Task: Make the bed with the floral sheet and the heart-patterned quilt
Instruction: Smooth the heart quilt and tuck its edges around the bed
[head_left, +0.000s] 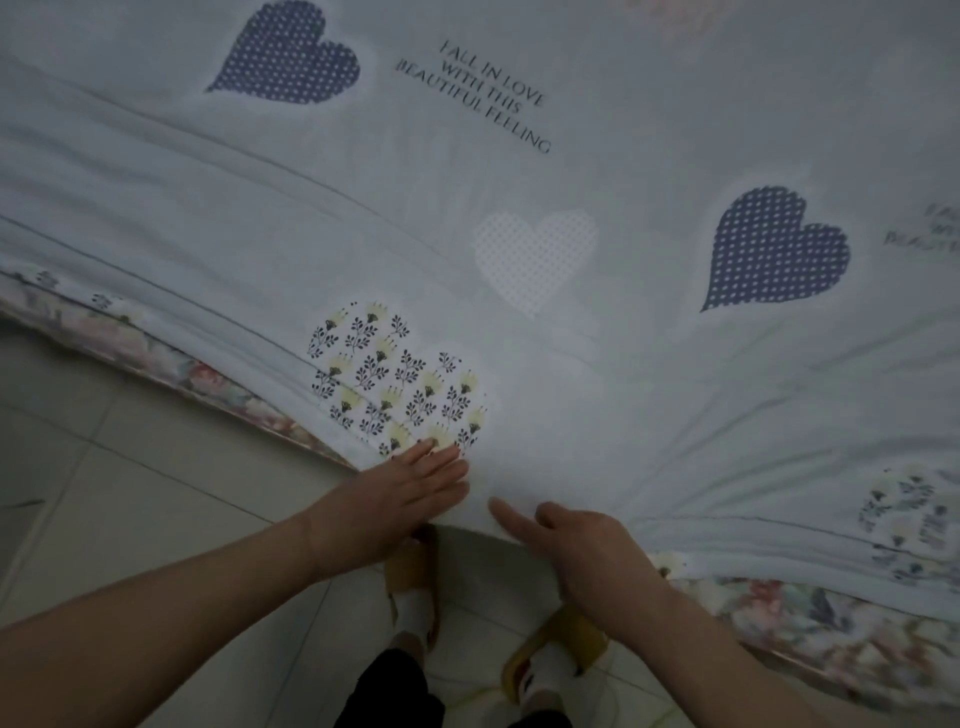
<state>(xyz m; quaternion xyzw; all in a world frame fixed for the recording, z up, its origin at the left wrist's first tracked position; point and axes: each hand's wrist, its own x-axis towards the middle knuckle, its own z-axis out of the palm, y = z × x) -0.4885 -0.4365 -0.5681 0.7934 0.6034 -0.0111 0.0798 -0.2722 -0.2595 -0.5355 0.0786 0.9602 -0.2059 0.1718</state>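
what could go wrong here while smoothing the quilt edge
1. The heart-patterned quilt shows creases fanning out from the hands; pressing with the flat left hand may just push them further in.
2. The right hand is at the hem, so a tug could leave it hanging unevenly over the floral sheet.
3. The slippers stand right under the overhang and might catch it.

One quilt (571, 364), one floral sheet (831, 634), two hands, two slippers.
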